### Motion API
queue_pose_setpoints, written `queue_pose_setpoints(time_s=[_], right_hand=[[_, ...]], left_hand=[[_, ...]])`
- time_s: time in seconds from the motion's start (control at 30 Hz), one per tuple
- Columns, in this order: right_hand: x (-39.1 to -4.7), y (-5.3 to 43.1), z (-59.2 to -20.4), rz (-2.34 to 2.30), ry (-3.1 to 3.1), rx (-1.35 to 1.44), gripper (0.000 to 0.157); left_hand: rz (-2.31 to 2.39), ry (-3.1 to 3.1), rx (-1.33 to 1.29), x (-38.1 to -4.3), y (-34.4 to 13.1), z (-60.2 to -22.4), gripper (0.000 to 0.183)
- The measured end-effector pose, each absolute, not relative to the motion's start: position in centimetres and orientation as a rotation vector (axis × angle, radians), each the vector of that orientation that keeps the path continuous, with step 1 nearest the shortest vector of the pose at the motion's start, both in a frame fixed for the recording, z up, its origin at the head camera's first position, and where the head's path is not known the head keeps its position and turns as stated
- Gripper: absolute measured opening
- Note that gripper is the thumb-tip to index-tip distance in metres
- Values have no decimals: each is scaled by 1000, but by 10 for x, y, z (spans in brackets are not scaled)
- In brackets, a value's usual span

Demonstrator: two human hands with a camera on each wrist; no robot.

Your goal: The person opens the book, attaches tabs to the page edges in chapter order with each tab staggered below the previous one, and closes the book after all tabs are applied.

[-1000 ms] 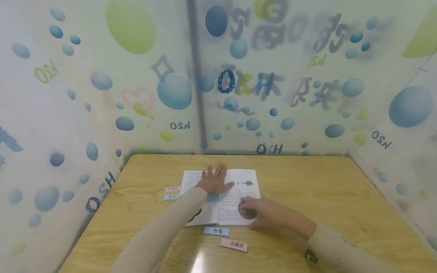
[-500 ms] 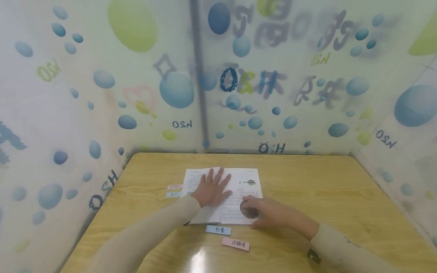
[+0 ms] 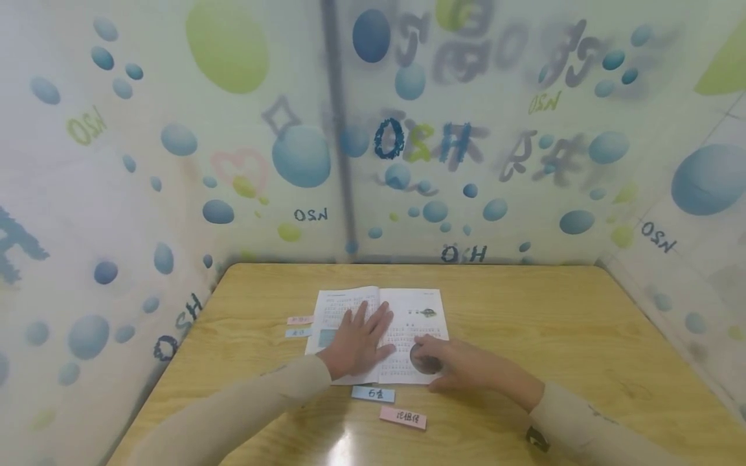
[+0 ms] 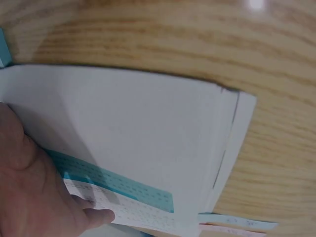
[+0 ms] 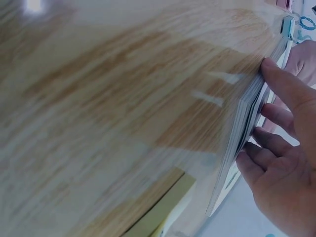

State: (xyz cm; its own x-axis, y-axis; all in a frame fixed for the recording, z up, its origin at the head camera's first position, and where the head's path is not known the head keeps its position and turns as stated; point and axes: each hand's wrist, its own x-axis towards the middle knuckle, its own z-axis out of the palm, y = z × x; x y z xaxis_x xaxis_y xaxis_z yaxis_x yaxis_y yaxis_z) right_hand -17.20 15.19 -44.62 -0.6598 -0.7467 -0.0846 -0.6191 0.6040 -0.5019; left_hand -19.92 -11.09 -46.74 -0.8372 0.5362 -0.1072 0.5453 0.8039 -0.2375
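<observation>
An open book (image 3: 410,301) with printed pages lies on the table. My left hand (image 3: 352,343) rests on it with straight, spread fingers, pressing the left page near the fold. In the left wrist view, that hand (image 4: 37,187) lies beside a teal printed band (image 4: 118,180). My right hand (image 3: 466,366) holds the book's near right corner. In the right wrist view, its thumb (image 5: 284,81) touches one edge and bent fingers meet the stacked page edges (image 5: 234,133). A dark round patch (image 3: 424,360) shows by its index finger; I cannot tell whether it is printed.
A blue label (image 3: 373,394) and a pink label (image 3: 403,417), both handwritten, lie in front of the book. Smaller pink (image 3: 299,320) and blue tabs (image 3: 298,332) stick out at its left. A yellowish block (image 5: 163,205) appears in the right wrist view. Patterned walls stand behind.
My left hand has slid toward me along the fold, and its fingers have left the far edge of the book. The right hand keeps its place.
</observation>
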Motion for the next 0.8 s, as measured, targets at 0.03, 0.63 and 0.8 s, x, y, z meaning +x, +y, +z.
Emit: queue_pose_setpoints(time_s=[0.03,0.63,0.8], right_hand=[[-172,152,-447,-632,2551,-1118,54],[-171,153,-449,-611,2558,-1189,54],[-171,153,-450,-593,2572,-1173,54]], left_hand=[[-420,2953,897,-197,-111,-468,77],[-157,2887,984,-165,-121,-458,75],[-180,2868,1020,-167,-126,-468,77]])
